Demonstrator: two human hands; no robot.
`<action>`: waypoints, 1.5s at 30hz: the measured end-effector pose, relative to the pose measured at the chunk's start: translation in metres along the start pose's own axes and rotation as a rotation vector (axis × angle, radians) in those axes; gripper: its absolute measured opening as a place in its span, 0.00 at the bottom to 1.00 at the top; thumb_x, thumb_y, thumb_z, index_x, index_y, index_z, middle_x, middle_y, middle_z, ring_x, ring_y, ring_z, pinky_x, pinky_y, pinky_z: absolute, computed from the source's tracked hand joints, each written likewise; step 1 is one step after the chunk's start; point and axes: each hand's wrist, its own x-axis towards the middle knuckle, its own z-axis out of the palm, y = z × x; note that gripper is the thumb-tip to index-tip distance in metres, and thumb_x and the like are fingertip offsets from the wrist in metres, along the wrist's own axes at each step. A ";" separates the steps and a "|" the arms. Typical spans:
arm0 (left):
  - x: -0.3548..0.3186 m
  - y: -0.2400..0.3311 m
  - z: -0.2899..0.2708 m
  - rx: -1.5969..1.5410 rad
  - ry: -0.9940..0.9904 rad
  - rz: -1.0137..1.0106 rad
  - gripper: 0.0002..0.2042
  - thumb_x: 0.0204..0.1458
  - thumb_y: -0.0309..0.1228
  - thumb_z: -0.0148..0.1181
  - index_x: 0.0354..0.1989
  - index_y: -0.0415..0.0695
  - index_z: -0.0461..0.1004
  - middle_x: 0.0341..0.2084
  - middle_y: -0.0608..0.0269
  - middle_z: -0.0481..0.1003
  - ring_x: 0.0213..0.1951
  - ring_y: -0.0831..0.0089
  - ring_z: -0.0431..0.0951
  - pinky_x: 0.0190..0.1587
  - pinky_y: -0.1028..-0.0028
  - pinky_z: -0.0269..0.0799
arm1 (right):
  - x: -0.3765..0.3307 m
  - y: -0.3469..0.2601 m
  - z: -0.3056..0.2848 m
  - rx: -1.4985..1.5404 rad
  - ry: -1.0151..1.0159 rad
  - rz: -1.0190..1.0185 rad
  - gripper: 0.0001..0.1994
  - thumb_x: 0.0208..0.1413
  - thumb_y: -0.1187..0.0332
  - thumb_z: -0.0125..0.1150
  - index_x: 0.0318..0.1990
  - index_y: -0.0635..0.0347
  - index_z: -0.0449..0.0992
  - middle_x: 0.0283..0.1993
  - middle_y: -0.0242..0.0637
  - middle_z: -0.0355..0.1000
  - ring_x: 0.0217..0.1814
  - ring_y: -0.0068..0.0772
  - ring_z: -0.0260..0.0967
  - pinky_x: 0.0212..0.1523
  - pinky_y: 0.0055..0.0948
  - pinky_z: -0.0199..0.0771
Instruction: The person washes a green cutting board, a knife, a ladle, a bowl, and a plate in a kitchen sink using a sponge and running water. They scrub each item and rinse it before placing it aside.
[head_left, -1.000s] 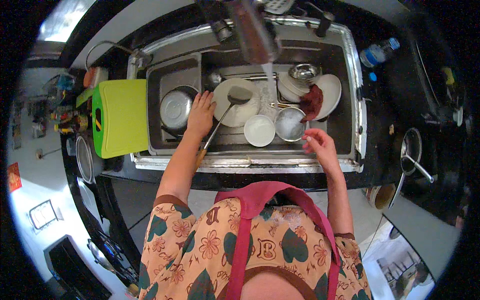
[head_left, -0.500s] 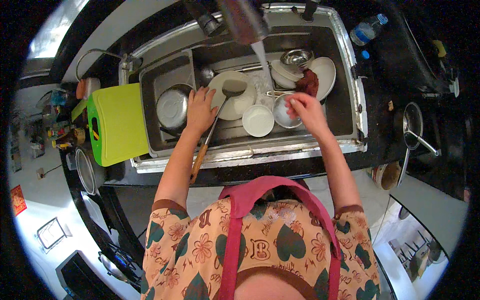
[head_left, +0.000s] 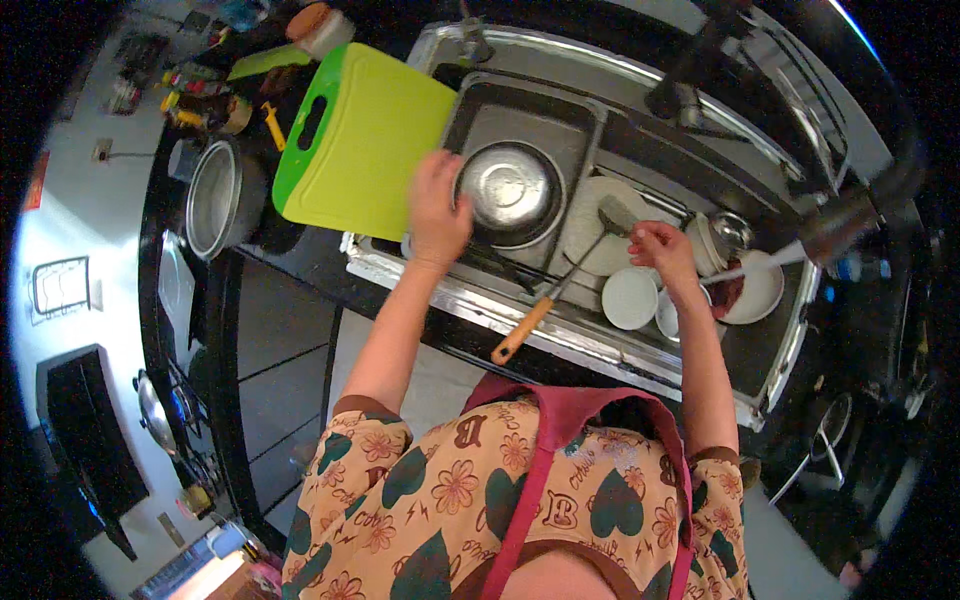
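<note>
My left hand (head_left: 440,210), slightly blurred, is over the right edge of the green cutting board (head_left: 375,145), its thumb apart from the fingers and nothing seen in it. Close to its right, a shiny round metal pot (head_left: 508,192) sits in the sink's left compartment. My right hand (head_left: 664,258) hovers over the dishes with loosely bent fingers, apparently holding nothing. Under and beside it are a white bowl (head_left: 630,298) and a smaller bowl, partly hidden. A spatula with a wooden handle (head_left: 525,330) lies across a large pale plate (head_left: 590,240) and the sink's front rim.
At the sink's right side lie stacked white bowls (head_left: 707,245), a small metal bowl (head_left: 733,230), a dark red cloth (head_left: 728,298) and a white plate (head_left: 762,290). Water runs from the faucet (head_left: 840,225). A metal basin (head_left: 213,200) stands left of the board.
The view has swung left. My left hand has moved from the sink's plate and pot to the cutting board's edge. My right hand has shifted left, nearer the spatula head.
</note>
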 end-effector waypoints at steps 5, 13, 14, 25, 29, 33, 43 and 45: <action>0.034 -0.073 -0.116 0.598 0.511 0.009 0.25 0.45 0.29 0.59 0.54 0.42 0.65 0.51 0.51 0.65 0.56 0.51 0.63 0.57 0.54 0.56 | 0.059 0.039 0.064 -0.276 0.014 -0.189 0.25 0.56 0.61 0.57 0.55 0.71 0.64 0.45 0.47 0.73 0.34 0.33 0.74 0.35 0.29 0.75; 0.064 -0.168 -0.169 -0.025 -0.192 -0.848 0.22 0.48 0.43 0.64 0.43 0.37 0.74 0.31 0.56 0.77 0.32 0.68 0.78 0.37 0.68 0.71 | 0.087 0.034 0.107 -0.438 -0.015 0.100 0.26 0.52 0.58 0.60 0.45 0.77 0.67 0.34 0.51 0.73 0.28 0.39 0.75 0.21 0.36 0.75; 0.068 -0.167 -0.167 -0.199 -0.293 -0.945 0.21 0.48 0.44 0.64 0.42 0.38 0.74 0.29 0.58 0.78 0.29 0.70 0.77 0.36 0.69 0.71 | 0.083 0.030 0.109 -0.396 0.023 0.140 0.24 0.51 0.58 0.60 0.44 0.76 0.68 0.33 0.50 0.73 0.28 0.39 0.75 0.20 0.36 0.75; 0.105 -0.082 -0.258 0.172 -0.062 -0.680 0.17 0.51 0.42 0.60 0.40 0.40 0.78 0.24 0.65 0.76 0.27 0.78 0.74 0.31 0.76 0.67 | 0.095 0.040 0.103 -0.485 -0.025 0.120 0.18 0.46 0.64 0.60 0.39 0.73 0.72 0.30 0.50 0.75 0.28 0.42 0.76 0.22 0.33 0.77; 0.075 -0.057 -0.337 -0.030 0.201 -0.793 0.19 0.54 0.42 0.58 0.45 0.38 0.75 0.30 0.62 0.76 0.32 0.74 0.75 0.36 0.74 0.70 | 0.104 0.049 0.101 -0.601 -0.027 0.056 0.16 0.47 0.66 0.57 0.39 0.71 0.71 0.32 0.45 0.72 0.24 0.36 0.72 0.21 0.32 0.75; 0.017 -0.055 -0.359 -0.347 0.572 -0.902 0.19 0.57 0.38 0.56 0.50 0.35 0.70 0.39 0.56 0.75 0.40 0.68 0.76 0.43 0.69 0.72 | 0.108 0.052 0.103 -0.355 0.000 0.073 0.17 0.44 0.68 0.59 0.42 0.68 0.71 0.31 0.48 0.74 0.26 0.42 0.75 0.21 0.35 0.76; -0.125 -0.088 -0.271 -0.724 0.983 -1.078 0.22 0.59 0.41 0.52 0.53 0.35 0.67 0.46 0.53 0.72 0.46 0.63 0.74 0.48 0.64 0.71 | 0.139 0.064 0.148 -0.562 -0.047 0.009 0.16 0.46 0.67 0.59 0.35 0.75 0.71 0.31 0.49 0.73 0.30 0.40 0.75 0.24 0.36 0.76; -0.136 -0.082 -0.254 -0.772 0.996 -1.100 0.22 0.59 0.41 0.52 0.53 0.34 0.66 0.46 0.53 0.72 0.47 0.62 0.74 0.49 0.62 0.71 | 0.128 0.047 0.152 -0.481 -0.083 0.079 0.14 0.50 0.66 0.58 0.37 0.72 0.72 0.30 0.41 0.73 0.27 0.34 0.74 0.22 0.32 0.78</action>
